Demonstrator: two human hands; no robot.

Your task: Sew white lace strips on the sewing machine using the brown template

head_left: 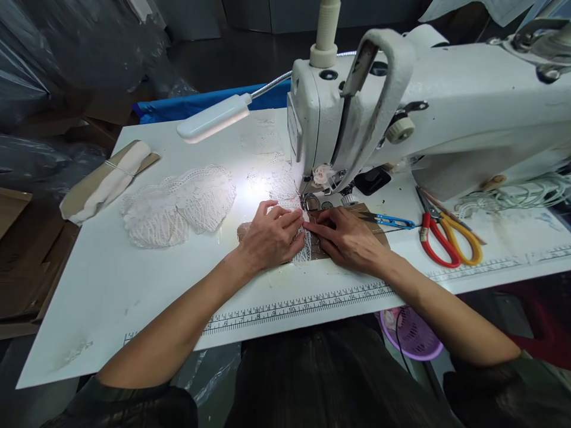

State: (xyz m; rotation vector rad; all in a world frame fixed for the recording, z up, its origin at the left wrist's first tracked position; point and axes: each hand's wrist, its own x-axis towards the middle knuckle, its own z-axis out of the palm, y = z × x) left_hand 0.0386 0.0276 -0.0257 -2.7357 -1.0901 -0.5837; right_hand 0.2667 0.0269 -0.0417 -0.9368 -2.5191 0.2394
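A narrow piece of white lace [303, 254] lies under the needle area of a white sewing machine [307, 119]. My left hand [273, 233] is on the lace from the left, its bent fingers holding it down just in front of the presser foot [307, 201]. From the right, my right hand [348, 238] has its index fingertip at the lace edge, almost meeting the left fingers. Its other fingers are curled, and their undersides are hidden. More lace [283, 181] stretches behind the foot. A brown board [379, 236] shows beneath my right hand.
Left of my hands lie scalloped lace pieces [178, 205] and a tied fabric roll [109, 181]. Blue thread snips [395, 222] and red-and-yellow scissors [450, 238] are at the right. A lamp [214, 119] overhangs the table; a purple basket [417, 336] stands below its edge.
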